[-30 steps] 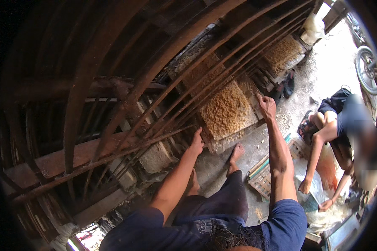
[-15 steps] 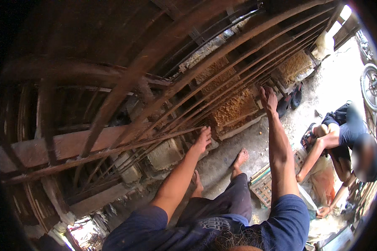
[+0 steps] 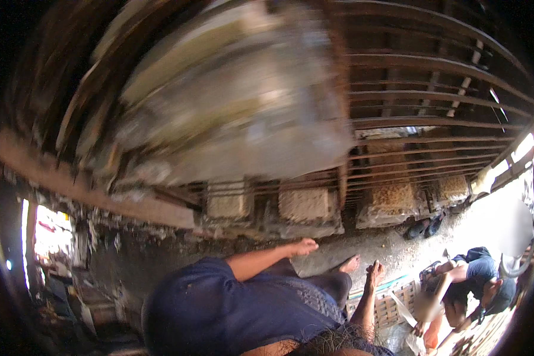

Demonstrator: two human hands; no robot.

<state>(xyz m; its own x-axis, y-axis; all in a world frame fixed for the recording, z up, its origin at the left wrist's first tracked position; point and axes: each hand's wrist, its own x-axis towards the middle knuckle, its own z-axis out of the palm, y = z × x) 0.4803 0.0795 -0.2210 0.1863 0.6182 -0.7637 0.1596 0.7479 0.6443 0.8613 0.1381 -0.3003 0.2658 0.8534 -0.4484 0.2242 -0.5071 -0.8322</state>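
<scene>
My left hand (image 3: 304, 247) is held in front of my body with its fingers curled in, and nothing shows in it. It is nearest to a block-shaped, plastic-wrapped pale mass (image 3: 304, 204) under the rack's lower edge, apart from it. Further right, my right hand (image 3: 375, 272) is lowered above the woven basket (image 3: 391, 305), its fingers bent and slightly apart with nothing visible between them. Neither hand touches the slatted wooden rack (image 3: 433, 123). A large pale sheet-like surface (image 3: 237, 113) fills the upper middle, smeared by motion.
A co-worker (image 3: 483, 285) crouches at the right beside the basket, arms reaching down to an orange thing (image 3: 434, 332). More block-shaped masses (image 3: 391, 200) line the rack's foot. Dark sandals (image 3: 426, 228) lie on the floor near them. A bright opening (image 3: 50, 237) shows at far left.
My view has swung to the left. Both hands have come away from the wooden slats and down toward my body; the left hand has curled. The blurred pale surface has come into view.
</scene>
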